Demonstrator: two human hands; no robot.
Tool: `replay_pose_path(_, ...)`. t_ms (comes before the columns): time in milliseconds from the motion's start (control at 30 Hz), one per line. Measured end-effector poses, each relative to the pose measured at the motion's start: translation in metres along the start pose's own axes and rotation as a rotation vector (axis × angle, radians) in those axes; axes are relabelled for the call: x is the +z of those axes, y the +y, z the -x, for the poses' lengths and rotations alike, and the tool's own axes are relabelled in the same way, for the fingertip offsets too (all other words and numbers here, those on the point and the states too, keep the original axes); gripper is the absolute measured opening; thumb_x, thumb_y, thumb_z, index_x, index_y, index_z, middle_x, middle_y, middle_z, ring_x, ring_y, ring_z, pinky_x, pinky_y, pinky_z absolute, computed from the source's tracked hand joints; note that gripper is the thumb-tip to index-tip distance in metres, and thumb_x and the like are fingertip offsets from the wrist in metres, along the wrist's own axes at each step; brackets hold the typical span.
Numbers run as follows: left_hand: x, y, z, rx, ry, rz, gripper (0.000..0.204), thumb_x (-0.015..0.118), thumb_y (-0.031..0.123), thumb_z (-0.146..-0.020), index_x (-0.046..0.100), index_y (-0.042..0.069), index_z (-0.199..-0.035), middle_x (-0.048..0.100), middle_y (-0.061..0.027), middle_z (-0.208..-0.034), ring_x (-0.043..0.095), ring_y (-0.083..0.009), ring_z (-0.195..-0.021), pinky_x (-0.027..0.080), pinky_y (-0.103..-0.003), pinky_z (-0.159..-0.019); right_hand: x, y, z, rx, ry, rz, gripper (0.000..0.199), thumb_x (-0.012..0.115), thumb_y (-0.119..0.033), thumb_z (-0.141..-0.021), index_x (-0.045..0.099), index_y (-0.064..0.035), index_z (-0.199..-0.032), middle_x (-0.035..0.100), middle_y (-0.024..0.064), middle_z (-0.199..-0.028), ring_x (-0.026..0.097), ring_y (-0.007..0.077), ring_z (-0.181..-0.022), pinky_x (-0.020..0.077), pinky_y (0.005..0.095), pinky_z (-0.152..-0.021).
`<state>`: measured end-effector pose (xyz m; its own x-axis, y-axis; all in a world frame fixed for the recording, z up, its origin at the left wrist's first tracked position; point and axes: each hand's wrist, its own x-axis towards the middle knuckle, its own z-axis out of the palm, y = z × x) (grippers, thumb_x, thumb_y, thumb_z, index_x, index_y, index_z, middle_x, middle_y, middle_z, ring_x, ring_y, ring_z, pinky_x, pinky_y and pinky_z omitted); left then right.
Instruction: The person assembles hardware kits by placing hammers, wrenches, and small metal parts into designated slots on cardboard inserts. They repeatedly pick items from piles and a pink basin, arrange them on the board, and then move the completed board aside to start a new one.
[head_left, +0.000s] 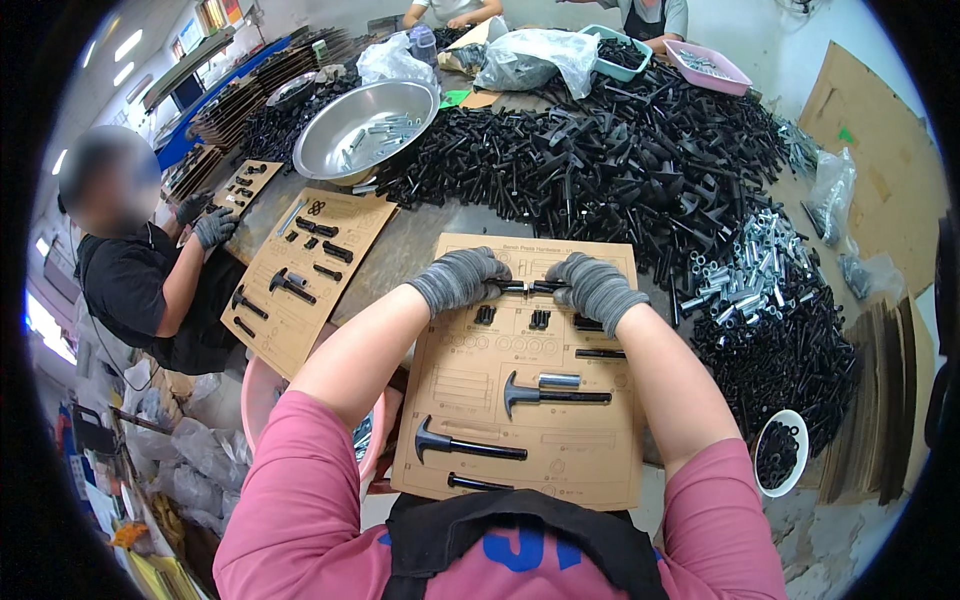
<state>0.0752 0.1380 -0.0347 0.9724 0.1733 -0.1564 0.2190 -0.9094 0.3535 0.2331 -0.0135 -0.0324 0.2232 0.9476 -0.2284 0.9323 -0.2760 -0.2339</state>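
- Two gloved hands meet at the top of the cardboard sheet (pixel 520 440) in front of me, both forearms coming up from the lower edge and angling inward.
- My left hand (pixel 460 279) lies knuckles-up, fingers curled down and pinched narrow on the left end of a short black bolt (pixel 530 287).
- My right hand (pixel 597 287) mirrors it, wrist bent inward, fingertips closed on the bolt's right end; the bolt sits between the two hands, on the sheet's upper row.
- Lower on the sheet lie two black hammer-shaped parts (pixel 462 444), a silver sleeve (pixel 559 380) and several small black pieces, each on a printed outline.
- Beyond the sheet a big heap of black bolts (pixel 620 150) covers the table, with a patch of silver sleeves (pixel 745 270) to its right.
- A small white bowl (pixel 781 452) of black rings stands near my right elbow.
- At far left another person's gloved hand (pixel 213 227) rests by a second sheet; a steel bowl (pixel 365 128) is behind it.
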Motion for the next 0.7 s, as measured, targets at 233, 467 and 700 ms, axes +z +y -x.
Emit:
replay_pose_path(233, 0.005, -0.007, 0.005, 0.049, 0.012, 0.049, 0.032, 0.062, 0.013, -0.073, 0.058, 0.011, -0.105, 0.055, -0.0105, -0.097, 0.053, -0.0261, -0.093, 0.042, -0.033, -0.084, 0.000, 0.002, 0.003, 0.018, -0.059, 0.005, 0.035, 0.060, -0.024, -0.076, 0.055, -0.0198, -0.110, 0.052, 0.0092, -0.110, 0.050, 0.0271, -0.103, 0.0403, 0.0378, -0.088)
replay_pose_path(467, -0.001, -0.019, 0.021, 0.037, 0.184, 0.274, 0.032, 0.058, 0.005, -0.076, 0.055, 0.008, -0.108, 0.055, -0.0108, -0.097, 0.053, -0.0212, -0.091, 0.044, -0.029, -0.079, 0.001, 0.007, 0.006, -0.052, 0.052, -0.004, 0.036, 0.057, -0.029, -0.078, 0.052, -0.0179, -0.112, 0.050, 0.0097, -0.109, 0.049, 0.0274, -0.104, 0.0400, 0.0362, -0.088)
replay_pose_path(700, -0.002, -0.029, 0.139, 0.007, 0.541, 0.311, 0.028, 0.053, 0.007, -0.079, 0.053, 0.003, -0.107, 0.056, -0.0125, -0.096, 0.053, -0.0226, -0.090, 0.042, -0.031, -0.080, -0.002, 0.019, 0.050, -0.077, 0.367, -0.184, 0.028, 0.058, -0.024, -0.078, 0.057, -0.0105, -0.103, 0.055, 0.0106, -0.100, 0.053, 0.0260, -0.096, 0.0423, 0.0340, -0.083)
